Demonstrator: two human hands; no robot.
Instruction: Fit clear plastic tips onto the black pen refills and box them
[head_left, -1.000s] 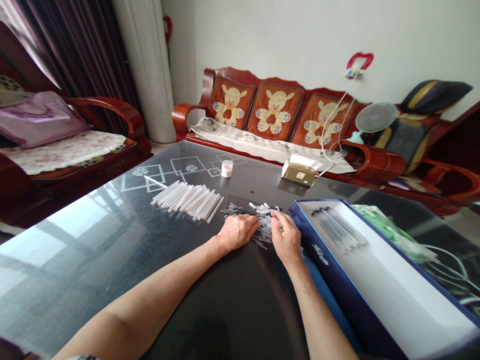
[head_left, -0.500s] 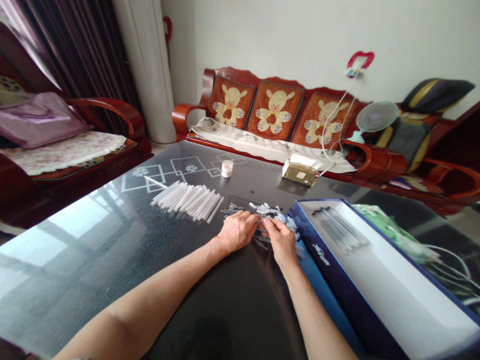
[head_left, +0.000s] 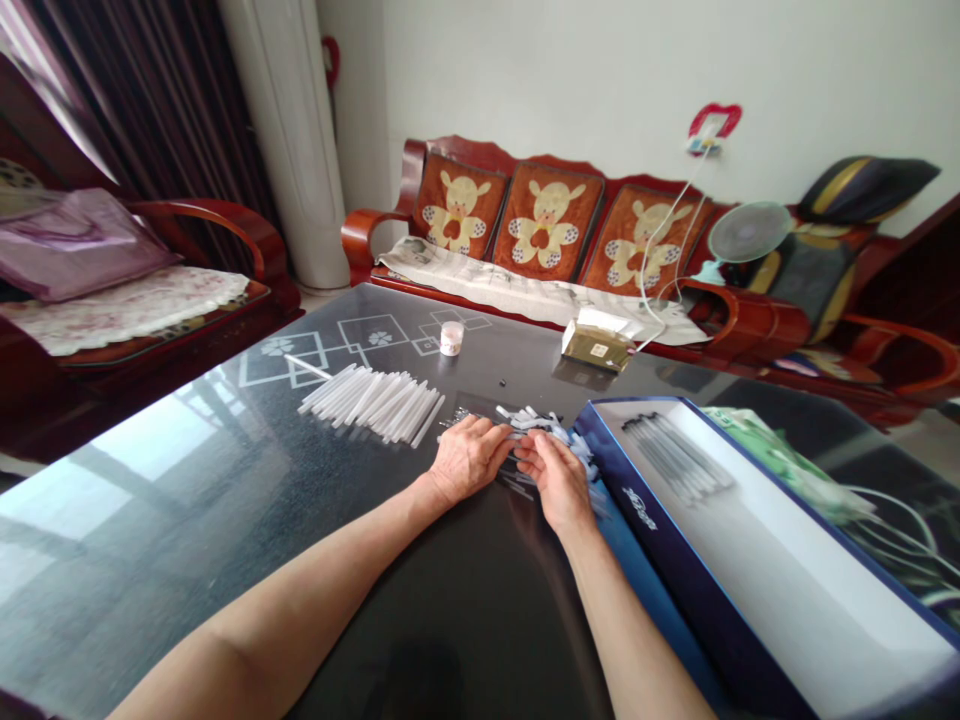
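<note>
My left hand (head_left: 466,462) is closed, its thumb and fingers meeting at a small thin piece above the dark tabletop. Close beside it, my right hand (head_left: 561,485) pinches at the same spot. The fingers largely hide the piece, and it is too small to name. Around the fingertips lie small white and black parts (head_left: 529,415), with pale translucent pieces (head_left: 587,455) beyond the right hand. A few thin, shiny bits (head_left: 459,413) show behind the left hand. Left of the hands is a pile of white tubes (head_left: 371,402).
A long blue box (head_left: 637,510) with a white inside stands at right, holding several slim translucent sticks (head_left: 675,460) with dark ends. Behind it lies a green plastic bag (head_left: 784,455). Farther back are a small round tub (head_left: 451,339) and a tissue box (head_left: 598,345).
My right fingers have shifted slightly and loosened beside the left fingertips. Both hands stay close together over the small parts. The view has moved a little.
</note>
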